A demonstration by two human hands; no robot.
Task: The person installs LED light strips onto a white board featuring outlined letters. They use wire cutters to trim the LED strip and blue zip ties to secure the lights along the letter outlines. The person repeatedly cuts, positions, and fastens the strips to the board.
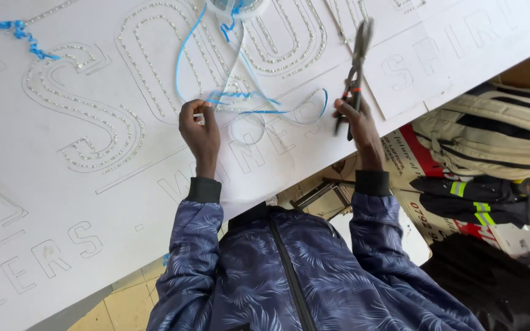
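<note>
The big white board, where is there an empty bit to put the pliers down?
The white board looks bare below the big studded letter, above the small outlined letters near its lower edge. It is crowded between the left hand and the right hand holding the pliers, where blue wire loops over the studs.

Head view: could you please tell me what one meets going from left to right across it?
Curled blue strip scrap → dotted letter outline on the white sign board → left hand pinching the clear blue-edged strip → right hand gripping pliers → beige backpack.
</note>
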